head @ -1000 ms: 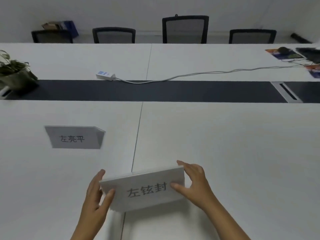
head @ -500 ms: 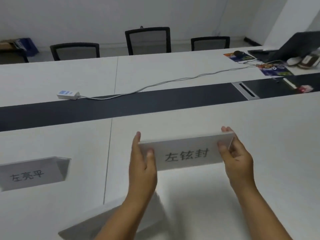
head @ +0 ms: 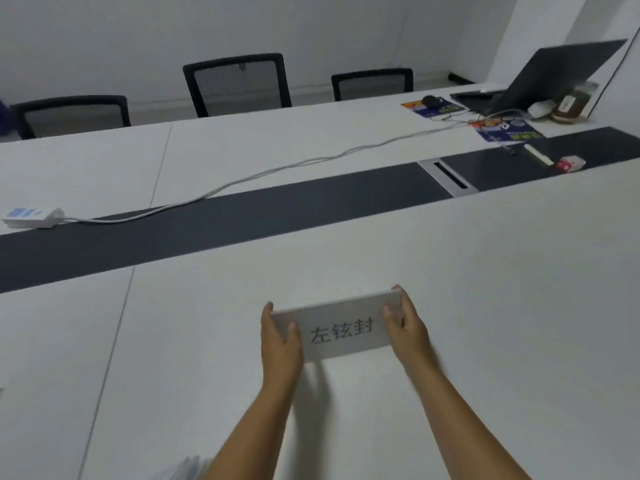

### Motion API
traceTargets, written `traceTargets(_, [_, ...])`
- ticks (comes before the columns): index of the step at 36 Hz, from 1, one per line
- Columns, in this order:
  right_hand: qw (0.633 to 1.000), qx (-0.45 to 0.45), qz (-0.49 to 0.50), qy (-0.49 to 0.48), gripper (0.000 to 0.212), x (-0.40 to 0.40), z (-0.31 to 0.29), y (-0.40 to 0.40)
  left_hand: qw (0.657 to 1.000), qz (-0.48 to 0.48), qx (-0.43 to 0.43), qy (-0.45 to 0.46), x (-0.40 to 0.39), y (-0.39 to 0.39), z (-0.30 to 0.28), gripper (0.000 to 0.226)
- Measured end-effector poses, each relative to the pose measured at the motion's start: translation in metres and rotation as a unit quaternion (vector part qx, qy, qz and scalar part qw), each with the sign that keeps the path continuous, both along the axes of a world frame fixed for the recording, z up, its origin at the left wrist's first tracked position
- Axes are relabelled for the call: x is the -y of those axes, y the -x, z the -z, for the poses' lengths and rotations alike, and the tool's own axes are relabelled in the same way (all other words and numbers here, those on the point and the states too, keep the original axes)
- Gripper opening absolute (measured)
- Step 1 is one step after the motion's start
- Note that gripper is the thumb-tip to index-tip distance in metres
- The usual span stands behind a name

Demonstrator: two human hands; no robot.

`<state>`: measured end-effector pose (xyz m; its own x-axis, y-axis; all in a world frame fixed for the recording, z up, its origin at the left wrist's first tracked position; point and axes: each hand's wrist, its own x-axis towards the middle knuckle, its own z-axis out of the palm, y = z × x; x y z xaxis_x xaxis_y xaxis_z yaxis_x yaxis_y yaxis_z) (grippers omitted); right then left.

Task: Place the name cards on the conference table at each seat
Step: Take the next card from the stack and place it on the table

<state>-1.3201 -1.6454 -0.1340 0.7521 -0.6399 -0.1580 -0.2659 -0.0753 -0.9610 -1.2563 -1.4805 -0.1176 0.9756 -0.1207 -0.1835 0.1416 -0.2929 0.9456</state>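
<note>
Name card (head: 341,330) held at both short ends, printed face toward the near edge of the table (head: 485,306). Left hand (head: 280,344) at the left end: thumb laid over the front face, fingers (head: 267,318) hidden behind the card except for a tip at the top corner. Right hand (head: 403,329) mirrored at the right end: thumb on the front, fingers reaching over the top edge. Pinched, not merely steadied, on both sides. Symmetric two-ended hold presumably chosen to keep the folded card square and level during set-down.

Located over the near white half of the table, well short of the dark centre strip (head: 242,220). Contact between bottom edge and table: cannot tell; shadow below the card hints at a small gap.

Placed roughly opposite the chairs (head: 237,83) across the table, probably marking a seat on the near side. Well apart from the power strip (head: 33,216) and cable, and from the laptop (head: 550,76) at the far right. Pale stack (head: 187,469) at the bottom edge, possibly spare cards; too blurred to confirm.
</note>
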Motion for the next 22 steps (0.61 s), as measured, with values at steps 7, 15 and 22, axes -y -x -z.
traceTargets(7, [0.988,-0.054,0.105,0.101,0.045,-0.003,0.029,0.022,0.993,-0.064,-0.009,-0.101,-0.015,0.017,0.028,0.068])
traceTargets(15, [0.951,-0.081,0.104,0.28,0.041,-0.01,0.054,0.025,0.966,-0.037,0.137,-0.214,-0.018,0.026,0.05,0.006])
traceTargets(22, [0.958,-0.076,0.143,0.237,0.021,0.0,0.051,0.018,0.974,-0.107,0.094,-0.178,-0.011,0.02,0.044,0.011])
